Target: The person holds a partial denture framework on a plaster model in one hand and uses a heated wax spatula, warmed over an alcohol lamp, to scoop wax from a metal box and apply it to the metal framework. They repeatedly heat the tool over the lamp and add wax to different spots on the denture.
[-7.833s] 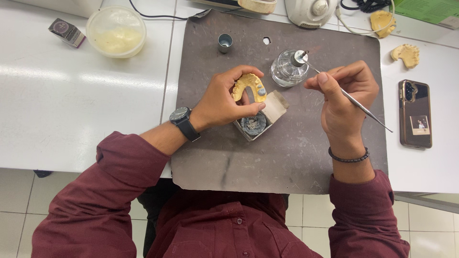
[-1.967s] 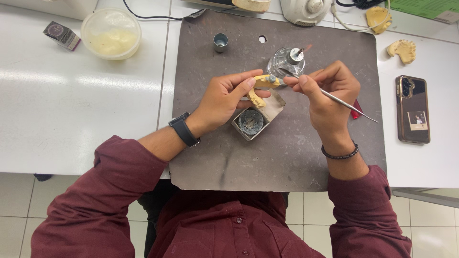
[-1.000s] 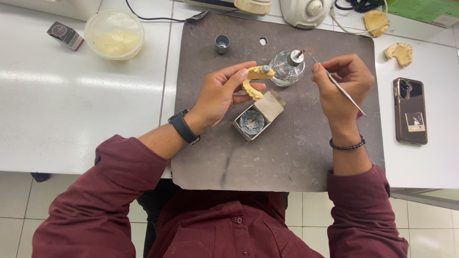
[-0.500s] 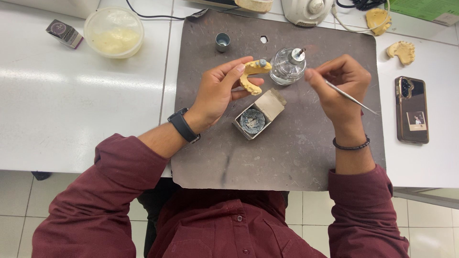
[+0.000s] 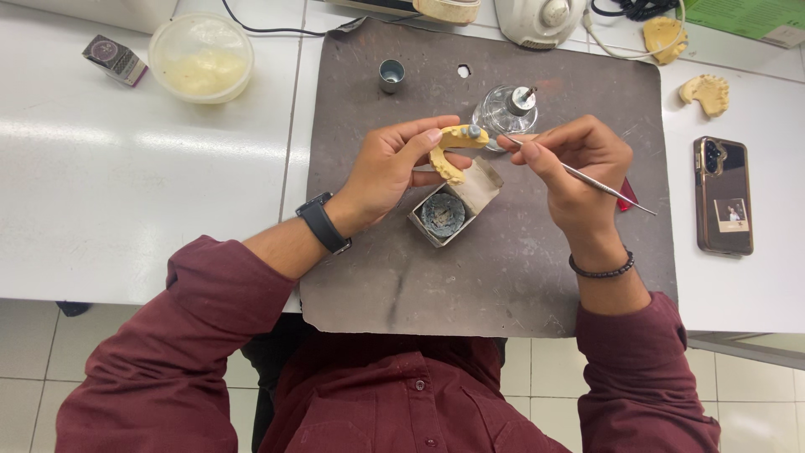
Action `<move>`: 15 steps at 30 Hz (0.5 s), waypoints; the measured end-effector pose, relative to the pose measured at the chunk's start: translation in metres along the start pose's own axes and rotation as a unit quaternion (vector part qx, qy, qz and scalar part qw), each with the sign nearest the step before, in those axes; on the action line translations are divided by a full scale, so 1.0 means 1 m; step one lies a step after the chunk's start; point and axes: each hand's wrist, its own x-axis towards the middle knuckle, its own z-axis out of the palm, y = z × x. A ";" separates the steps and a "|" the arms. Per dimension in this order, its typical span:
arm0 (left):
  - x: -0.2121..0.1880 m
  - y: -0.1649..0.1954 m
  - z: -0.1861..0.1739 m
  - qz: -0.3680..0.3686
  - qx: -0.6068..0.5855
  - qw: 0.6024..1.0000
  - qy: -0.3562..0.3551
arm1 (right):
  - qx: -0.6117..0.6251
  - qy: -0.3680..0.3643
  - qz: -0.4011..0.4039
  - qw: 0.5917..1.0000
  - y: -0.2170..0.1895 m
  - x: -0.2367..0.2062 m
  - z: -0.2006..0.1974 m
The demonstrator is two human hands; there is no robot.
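Your left hand (image 5: 387,172) grips the yellow cast (image 5: 453,151), lifted clear of the mat (image 5: 503,277). A small grey piece sits on the cast's top end. Your right hand (image 5: 579,164) pinches the metal tool (image 5: 587,178) pen-fashion.

Change noted: half a second ago the tool tip stood a little off to 3 o'clock of the cast; it has now closed in and sits just beside the grey piece, while the cast has hardly shifted. Judgement: you are back at working contact on that spot.

Surroundings: the glass burner (image 5: 507,109) stands just behind the cast at 12 o'clock, close to both hands, and is the nearest obstruction. The open box (image 5: 453,214) with its grey dish lies directly under the cast at 6 o'clock. A metal cup (image 5: 391,75) stands at 11 o'clock. On the bench (image 5: 126,193): a plastic tub (image 5: 201,57) at 10 o'clock, a phone (image 5: 723,195) at 3 o'clock, two more casts (image 5: 706,91) at 2 o'clock.
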 end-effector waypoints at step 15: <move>-0.002 0.003 0.003 -0.002 0.072 0.997 0.001 | -0.028 -0.018 -0.018 0.999 0.004 0.000 0.005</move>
